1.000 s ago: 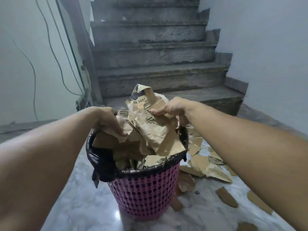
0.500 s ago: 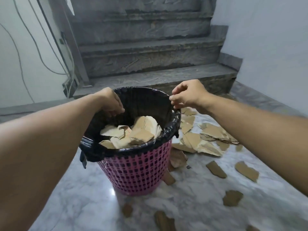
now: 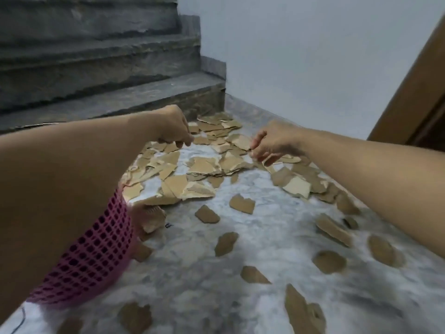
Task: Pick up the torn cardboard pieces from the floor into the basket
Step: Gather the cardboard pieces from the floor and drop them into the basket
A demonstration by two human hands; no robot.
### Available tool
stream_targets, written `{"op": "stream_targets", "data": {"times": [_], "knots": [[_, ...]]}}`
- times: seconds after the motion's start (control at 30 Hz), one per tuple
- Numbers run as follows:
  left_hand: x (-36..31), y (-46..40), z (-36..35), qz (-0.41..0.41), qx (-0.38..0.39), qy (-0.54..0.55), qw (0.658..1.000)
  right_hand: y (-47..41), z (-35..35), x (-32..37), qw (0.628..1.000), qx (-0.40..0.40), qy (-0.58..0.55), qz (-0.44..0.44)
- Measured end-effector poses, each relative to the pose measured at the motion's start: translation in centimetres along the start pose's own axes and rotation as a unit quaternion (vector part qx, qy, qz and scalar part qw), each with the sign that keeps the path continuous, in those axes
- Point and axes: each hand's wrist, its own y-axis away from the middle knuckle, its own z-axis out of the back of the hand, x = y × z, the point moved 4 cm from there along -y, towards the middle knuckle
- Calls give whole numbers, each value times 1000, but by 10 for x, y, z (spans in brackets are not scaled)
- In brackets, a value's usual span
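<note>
Several torn brown cardboard pieces [image 3: 204,165] lie scattered over the marble floor, thickest near the foot of the stairs. The pink mesh basket [image 3: 96,249] stands at the lower left, mostly hidden behind my left forearm. My left hand [image 3: 174,127] hovers above the far pile with its fingers curled and nothing visible in them. My right hand [image 3: 272,141] hangs over the pieces to the right, fingers apart and pointing down, holding nothing.
Grey stone stairs [image 3: 96,68] rise at the back left. A white wall [image 3: 313,56] closes the right side, with a brown door frame [image 3: 414,100] at the far right. Loose scraps [image 3: 242,203] dot the marble floor [image 3: 265,237] in front.
Both hands have left the basket rim and reached out over the floor pile to the right. The view has swung right, so the basket now sits at the lower left.
</note>
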Motion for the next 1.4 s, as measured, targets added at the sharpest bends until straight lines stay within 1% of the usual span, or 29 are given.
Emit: {"op": "stream_targets", "data": {"times": [0.17, 0.3, 0.37, 0.47, 0.57, 0.63, 0.7, 0.77, 0.83, 0.93, 1.0, 1.07, 1.13, 1.23, 1.27, 1.4], "knots": [[-66, -13, -100, -41, 95, -52, 993, 21, 41, -121, 993, -42, 45, -97], [-105, -19, -186, -87, 186, -114, 972, 35, 63, -213, 982, -51, 65, -171], [-119, -21, -220, -101, 215, -147, 960, 38, 69, -252, 974, -50, 97, -197], [-140, -24, -264, -124, 218, -171, 953, 47, 76, -297, 959, -38, 163, -229], [-156, -26, -304, -145, 212, -132, 957, 59, 80, -333, 936, -11, 224, -271], [-173, -23, -334, -171, 222, -112, 953, 68, 81, -360, 915, 23, 258, -310], [-192, -12, -359, -206, 229, -96, 947, 75, 78, -381, 900, 44, 269, -339], [-210, 1, -382, -238, 235, -90, 938, 78, 74, -393, 893, 48, 286, -344], [-220, 14, -403, -251, 254, -98, 929, 80, 73, -400, 891, 39, 294, -345], [-225, 24, -424, -290, 246, -161, 911, 76, 76, -406, 887, 30, 302, -349], [-225, 24, -430, -297, 246, -164, 908, 70, 80, -407, 892, 23, 289, -346], [-226, 21, -430, -278, 256, -133, 916, 60, 82, -406, 911, 12, 246, -332], [-226, 15, -426, -254, 246, -100, 930, 48, 83, -401, 938, -8, 171, -302], [-217, -4, -411, -186, 231, -38, 954, 32, 78, -388, 963, -36, 60, -261], [-210, -14, -404, -167, 222, -20, 961, 27, 75, -384, 965, -38, 55, -255], [-172, -56, -381, -106, 166, 20, 980, 12, 61, -372, 954, -58, 142, -256]]}}
